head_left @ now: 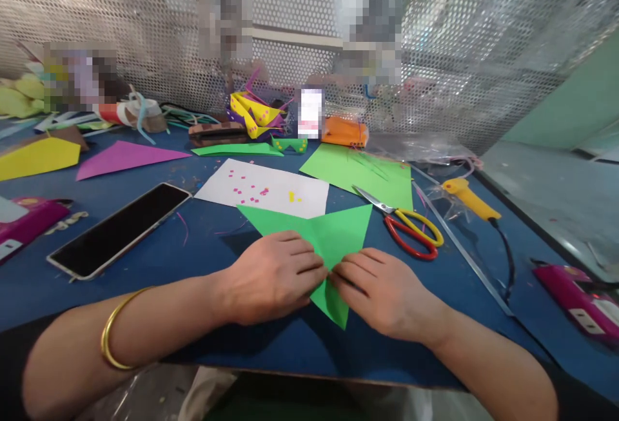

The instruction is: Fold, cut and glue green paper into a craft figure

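Blue table (271,353): blurred screen (309,111), green paper (336,237)

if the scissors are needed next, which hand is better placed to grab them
The right hand, most likely. The scissors lie just beyond it, while the left hand is farther off and would probably have to reach across the green paper. Both hands are on that paper.

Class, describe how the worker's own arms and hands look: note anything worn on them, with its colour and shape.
The left hand and right hand are ungloved. A smooth, rounded gold-coloured bangle circles the left forearm; the right forearm shows no jewellery. A black left sleeve and black right sleeve show at the picture's edges.
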A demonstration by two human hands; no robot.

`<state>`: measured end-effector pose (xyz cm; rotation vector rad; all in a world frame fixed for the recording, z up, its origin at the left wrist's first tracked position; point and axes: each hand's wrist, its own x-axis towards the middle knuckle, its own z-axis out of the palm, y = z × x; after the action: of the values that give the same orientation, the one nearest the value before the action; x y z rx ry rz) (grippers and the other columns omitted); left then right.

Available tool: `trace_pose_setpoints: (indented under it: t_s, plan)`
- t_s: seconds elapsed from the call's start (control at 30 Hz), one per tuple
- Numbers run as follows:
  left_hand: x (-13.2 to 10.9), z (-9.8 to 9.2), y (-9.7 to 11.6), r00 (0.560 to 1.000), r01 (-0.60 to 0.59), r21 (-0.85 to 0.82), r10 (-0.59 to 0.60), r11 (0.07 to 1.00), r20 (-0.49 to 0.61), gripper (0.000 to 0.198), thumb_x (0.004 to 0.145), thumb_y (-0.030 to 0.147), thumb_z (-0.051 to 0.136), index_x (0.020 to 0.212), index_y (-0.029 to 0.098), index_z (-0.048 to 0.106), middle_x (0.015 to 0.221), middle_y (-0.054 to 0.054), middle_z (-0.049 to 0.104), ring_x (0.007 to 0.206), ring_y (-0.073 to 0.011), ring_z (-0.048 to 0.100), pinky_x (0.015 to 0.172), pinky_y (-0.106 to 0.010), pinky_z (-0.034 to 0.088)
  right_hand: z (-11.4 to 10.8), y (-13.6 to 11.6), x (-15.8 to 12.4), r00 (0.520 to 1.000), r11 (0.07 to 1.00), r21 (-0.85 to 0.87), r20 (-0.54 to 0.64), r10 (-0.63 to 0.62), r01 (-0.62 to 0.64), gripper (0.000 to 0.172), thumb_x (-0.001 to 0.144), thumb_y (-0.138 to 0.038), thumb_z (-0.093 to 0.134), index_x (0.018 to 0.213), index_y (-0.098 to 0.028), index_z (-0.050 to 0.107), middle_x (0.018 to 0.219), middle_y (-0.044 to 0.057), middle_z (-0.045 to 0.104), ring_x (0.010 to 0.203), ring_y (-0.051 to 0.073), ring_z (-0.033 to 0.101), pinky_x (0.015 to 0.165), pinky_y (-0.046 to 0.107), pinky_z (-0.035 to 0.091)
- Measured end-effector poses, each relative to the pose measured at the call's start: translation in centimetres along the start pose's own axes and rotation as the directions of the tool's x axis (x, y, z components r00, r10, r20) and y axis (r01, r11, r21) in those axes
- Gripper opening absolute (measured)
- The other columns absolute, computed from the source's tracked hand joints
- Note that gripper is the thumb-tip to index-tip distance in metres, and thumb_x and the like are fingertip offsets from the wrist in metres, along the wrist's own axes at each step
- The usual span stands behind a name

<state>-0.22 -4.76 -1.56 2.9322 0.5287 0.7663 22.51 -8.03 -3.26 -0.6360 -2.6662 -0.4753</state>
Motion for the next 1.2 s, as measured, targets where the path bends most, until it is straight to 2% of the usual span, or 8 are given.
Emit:
trace_pose_setpoints:
  t_s: [0.1,0.33,0.43,0.57,0.7,0.83,1.0,1.2]
  plan:
    - [-0.3,0.2,0.6,0.991,-0.102,0.089,0.093,0.991,0.092,0.019,0.093,0.025,0.052,0.085,0.018,0.068,0.079,-0.007,0.071,0.078,-0.0208,0.064,0.073,-0.034,0.052,0.7,-0.3,-0.4,0.999,0.998,0.043,0.027,0.035,-0.037,0.020,0.094,-0.013,0.051,0.083,-0.015,0.067,0.083,0.008,0.068,0.075,0.019,0.058,0.064,0.034,0.042]
    - [-0.9,0.4,0.7,0.976,0.144,-0.071,-0.131,0.987,0.172,0.018,0.091,0.021,0.053,0.081,0.017,0.068,0.080,-0.004,0.067,0.070,-0.0180,0.061,0.058,-0.028,0.044,0.6,0.1,-0.4,0.965,0.914,0.314,0.126,0.230,-0.259,0.024,0.096,-0.014,0.047,0.093,-0.015,0.070,0.085,0.006,0.068,0.079,0.019,0.059,0.066,0.032,0.045]
    - [-1.0,0.4,0.6,0.951,0.291,-0.173,-0.264,0.941,0.164,0.011,0.087,0.021,0.061,0.083,0.020,0.071,0.082,-0.001,0.069,0.072,-0.0163,0.064,0.059,-0.026,0.043,0.6,0.4,-0.4,0.927,0.802,0.466,0.163,0.337,-0.373,0.019,0.094,-0.016,0.053,0.095,-0.017,0.072,0.086,0.005,0.068,0.082,0.018,0.060,0.068,0.030,0.047]
    - [-0.7,0.3,0.5,0.843,0.532,-0.276,-0.472,0.800,0.257,0.008,0.081,0.020,0.067,0.075,0.022,0.073,0.075,0.002,0.068,0.070,-0.0134,0.065,0.060,-0.023,0.042,0.7,0.7,-0.2,0.845,0.576,0.638,0.248,0.474,-0.510,0.007,0.090,-0.020,0.064,0.090,-0.022,0.072,0.087,0.000,0.068,0.084,0.015,0.061,0.074,0.027,0.047]
    - [-0.4,0.3,0.3,0.774,0.632,-0.344,-0.549,0.694,0.315,0.021,0.086,0.024,0.063,0.066,0.021,0.068,0.069,0.004,0.064,0.064,-0.0101,0.061,0.057,-0.022,0.039,0.6,0.8,0.0,0.750,0.411,0.659,0.379,0.542,-0.630,0.012,0.090,-0.026,0.065,0.079,-0.022,0.068,0.079,-0.002,0.063,0.078,0.013,0.059,0.070,0.026,0.044]
    - [0.0,0.1,0.3,0.740,0.668,-0.275,-0.578,0.692,0.344,0.028,0.089,0.029,0.059,0.062,0.020,0.062,0.066,0.003,0.061,0.062,-0.0110,0.056,0.056,-0.024,0.036,0.5,0.5,0.0,0.681,0.439,0.548,0.386,0.622,-0.712,0.025,0.090,-0.032,0.064,0.070,-0.020,0.060,0.070,-0.002,0.055,0.069,0.014,0.052,0.062,0.028,0.037]
    - [0.1,0.0,0.5,0.703,0.698,-0.155,-0.626,0.700,0.339,0.027,0.086,0.031,0.061,0.062,0.019,0.057,0.062,0.002,0.057,0.059,-0.0125,0.051,0.053,-0.026,0.031,0.8,0.2,-0.1,0.691,0.534,0.451,0.335,0.641,-0.715,0.030,0.092,-0.034,0.061,0.067,-0.019,0.053,0.068,-0.002,0.051,0.067,0.014,0.048,0.059,0.028,0.031]
    - [0.1,0.1,0.2,0.687,0.710,-0.160,-0.624,0.686,0.372,0.029,0.086,0.030,0.059,0.060,0.019,0.054,0.059,0.003,0.055,0.056,-0.0116,0.049,0.052,-0.026,0.029,0.5,-0.1,0.1,0.678,0.516,0.450,0.364,0.639,-0.728,0.032,0.090,-0.033,0.063,0.064,-0.019,0.050,0.065,-0.003,0.050,0.064,0.013,0.047,0.058,0.027,0.030]
